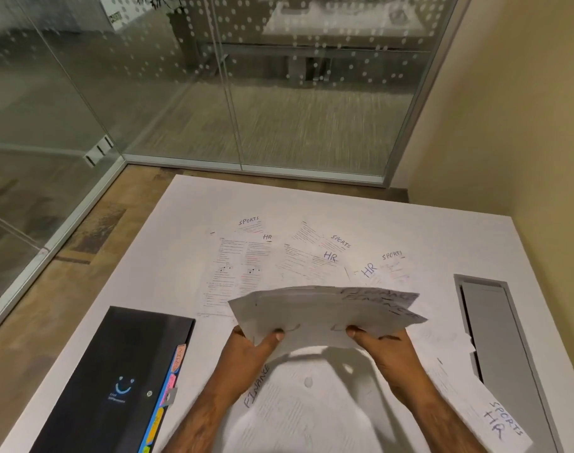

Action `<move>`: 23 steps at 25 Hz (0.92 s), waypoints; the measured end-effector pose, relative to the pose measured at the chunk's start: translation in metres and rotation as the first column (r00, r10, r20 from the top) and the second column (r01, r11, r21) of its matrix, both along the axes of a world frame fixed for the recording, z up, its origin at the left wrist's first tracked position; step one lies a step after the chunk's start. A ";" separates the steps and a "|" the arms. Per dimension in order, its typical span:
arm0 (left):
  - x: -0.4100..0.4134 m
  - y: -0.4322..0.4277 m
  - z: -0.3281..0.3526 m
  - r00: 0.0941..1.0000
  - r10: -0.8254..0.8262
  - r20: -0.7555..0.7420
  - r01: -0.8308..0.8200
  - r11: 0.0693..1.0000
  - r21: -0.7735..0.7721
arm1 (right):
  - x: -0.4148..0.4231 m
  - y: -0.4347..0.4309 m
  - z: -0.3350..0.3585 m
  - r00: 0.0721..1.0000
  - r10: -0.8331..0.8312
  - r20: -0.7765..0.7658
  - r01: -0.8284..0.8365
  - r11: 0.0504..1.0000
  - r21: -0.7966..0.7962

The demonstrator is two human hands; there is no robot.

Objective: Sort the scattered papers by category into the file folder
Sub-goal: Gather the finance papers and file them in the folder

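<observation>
Two hands hold a stack of papers [324, 308] up above the middle of the white table [409, 220]. The left hand [246, 349] pinches the near edge of the stack at its 7 o'clock corner, with the thumb on top. The right hand [388, 346] pinches the near edge toward 5 o'clock, also with the thumb on top. The other fingers are hidden under the sheets. The word FINANCE shows at the stack's 2 o'clock corner, but it is blurry and hard to read.

The file folder [115, 371] lies flat on the table at 8 o'clock from the hands. It is black and closed, with a small smile mark on its cover. Coloured tabs [168, 387] stick out along its right edge, and the words on them are too small to read. The bottom of the picture cuts off its near end.

Loose papers [246, 266] lie spread out at 12 o'clock from the stack, some on top of others. Some say SPORTS and some say HR. The stack hides their near edges. A sheet marked FINANCE [285, 407] lies under the arms, partly in shadow. At 4 o'clock a corner sheet [501, 423] shows both SPORTS and HR; I cannot tell if it is one sheet or two. It lies just beside a grey slot [494, 322] set into the table at 3 o'clock. Glass walls [279, 109] stand behind the table.
</observation>
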State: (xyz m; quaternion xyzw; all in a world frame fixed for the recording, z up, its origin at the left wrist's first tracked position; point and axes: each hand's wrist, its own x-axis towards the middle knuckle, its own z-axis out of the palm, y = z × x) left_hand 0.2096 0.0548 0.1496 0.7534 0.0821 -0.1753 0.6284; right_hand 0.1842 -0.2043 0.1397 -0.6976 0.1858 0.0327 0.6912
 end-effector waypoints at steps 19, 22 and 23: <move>0.004 0.010 -0.010 0.989 0.144 0.037 -0.147 0.986 0.075 | 0.017 0.030 -0.009 0.998 0.048 -0.034 -0.054 0.977 -0.208; 0.011 0.045 -0.003 0.953 0.279 0.119 -0.286 0.957 0.047 | 0.019 0.029 -0.027 0.995 0.088 -0.047 -0.097 0.961 -0.260; 0.008 0.061 -0.002 0.932 0.334 0.141 -0.343 0.938 0.046 | 0.009 0.028 -0.038 0.990 0.117 -0.076 -0.137 0.925 -0.355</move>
